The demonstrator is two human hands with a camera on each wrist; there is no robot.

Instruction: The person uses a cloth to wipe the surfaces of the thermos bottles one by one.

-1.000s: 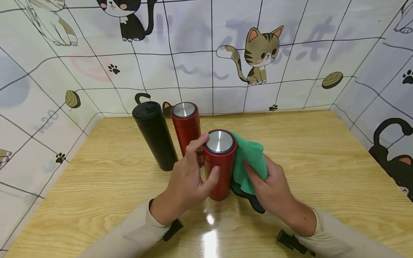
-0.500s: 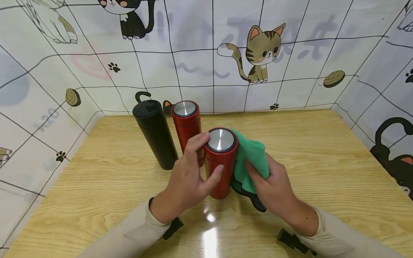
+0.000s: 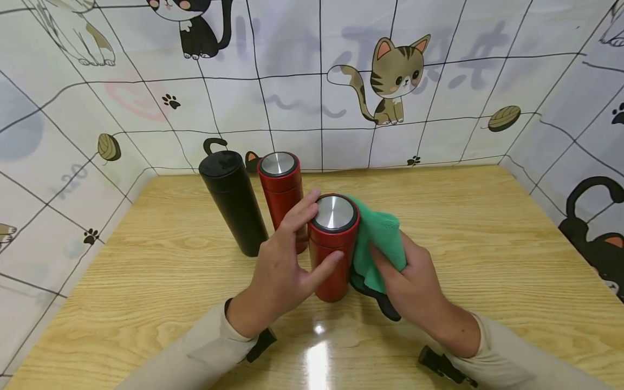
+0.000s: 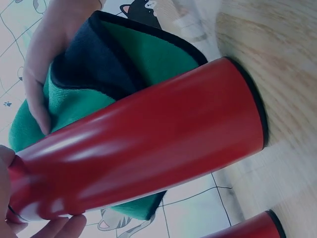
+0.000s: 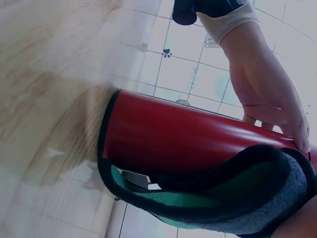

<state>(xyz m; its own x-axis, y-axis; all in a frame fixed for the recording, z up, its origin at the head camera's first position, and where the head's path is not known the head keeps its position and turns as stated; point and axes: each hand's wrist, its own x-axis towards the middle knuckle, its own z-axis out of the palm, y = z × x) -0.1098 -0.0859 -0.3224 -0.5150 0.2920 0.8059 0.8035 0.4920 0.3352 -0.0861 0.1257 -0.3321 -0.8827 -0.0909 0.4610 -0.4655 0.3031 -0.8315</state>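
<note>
A red thermos flask (image 3: 332,276) with a brushed steel lid stands upright in front of me. My left hand (image 3: 278,276) holds it near the top from the left, thumb in front and fingers around the far side. In the left wrist view, thumb and fingertips meet the flask's (image 4: 143,144) upper end. My right hand (image 3: 414,281) grips a folded green cloth (image 3: 377,238) with a dark edge against the flask's right side. The right wrist view has the cloth (image 5: 223,206) along the flask wall, a black and grey face showing.
Behind my left hand stand a second red flask (image 3: 279,189) and a taller black flask (image 3: 231,200). All are on a wood-grain table (image 3: 161,281). A cat-print sheet (image 3: 292,108) walls in the back and sides.
My left fingers and thumb have straightened slightly at the flask, the index finger rising beside the lid. The right hand and cloth keep nearly the same place.
</note>
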